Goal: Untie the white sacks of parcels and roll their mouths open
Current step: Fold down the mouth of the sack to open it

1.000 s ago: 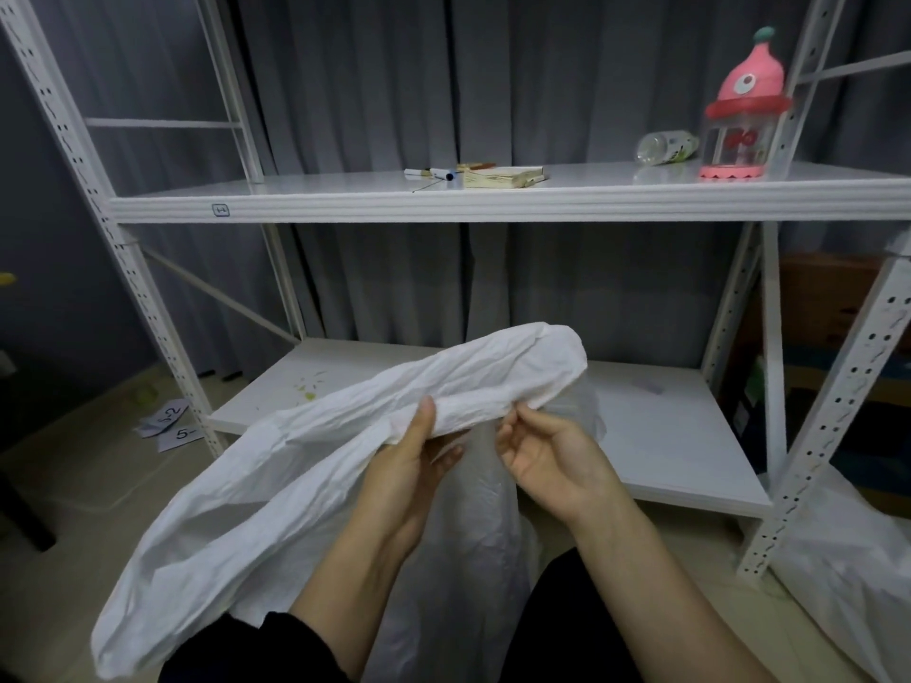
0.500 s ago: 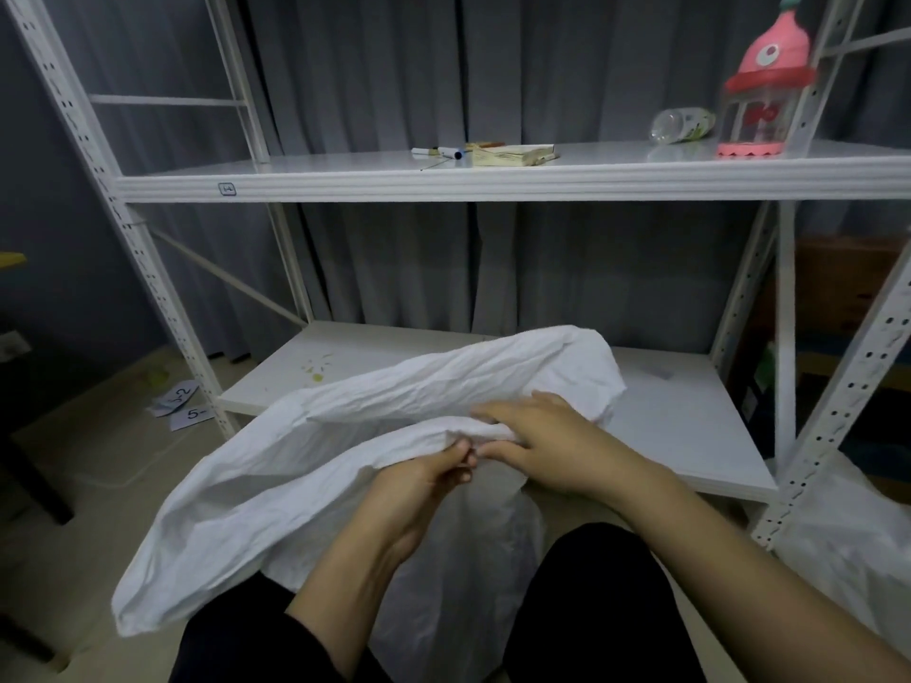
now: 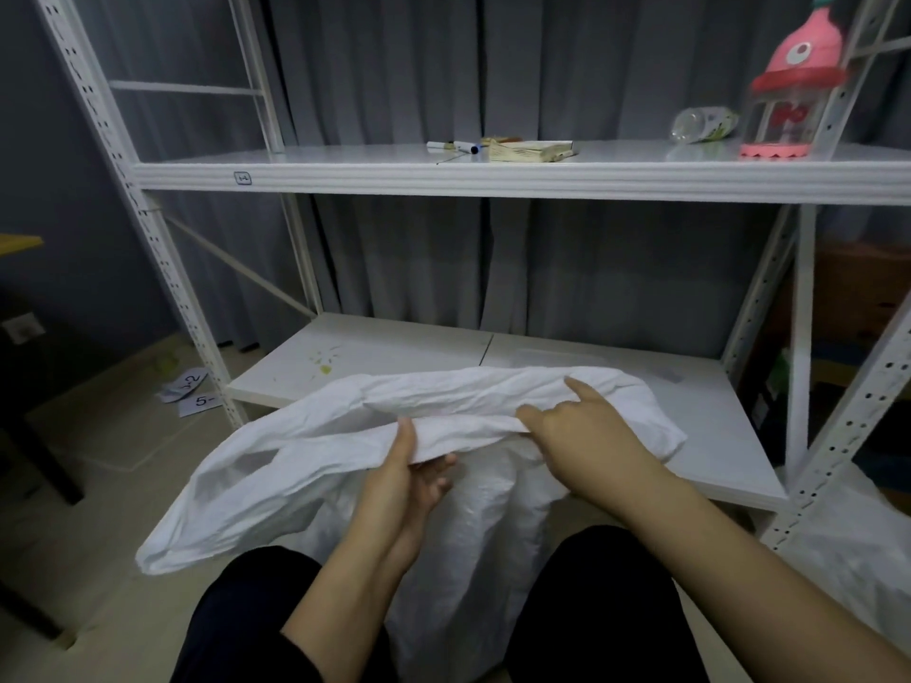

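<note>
A white metal shelving rack [image 3: 493,179] with perforated uprights fills most of the frame. Its top and right side are cut off, and pleated grey curtain [image 3: 394,263] behind it hides the wall. The lower shelf board [image 3: 394,352] is bare along its left half; its near edge is covered by the crumpled white woven-plastic sack [image 3: 296,485].

This sack stands at lower centre between the person's dark-trousered knees [image 3: 246,608]. Its mouth is untied, with a rolled rim [image 3: 468,426] running across the middle of the frame. What is inside cannot be seen, and the sack's base runs out of the bottom edge. A second white sack [image 3: 848,559] sits at lower right, partly behind the rack's upright and cropped by the frame. Pale floor [image 3: 123,436] lies open to the left of the sack, up to a dark table leg at the left edge.

The right hand [image 3: 586,436], knuckles up, grips the rim's right part. Its forefinger is stretched over the far fold, and its other fingers are curled out of sight. The left hand [image 3: 409,480] pinches the near fold, thumb on top and fingers beneath.

At the upper right a pink bottle-shaped toy [image 3: 793,91] stands blurred, its tip cut off. Just left of it lies a clear plastic bottle [image 3: 700,125]. At upper centre lie a pale booklet [image 3: 532,151] and markers [image 3: 456,147]. On the floor at left are numbered paper slips [image 3: 192,389], only partly legible.
</note>
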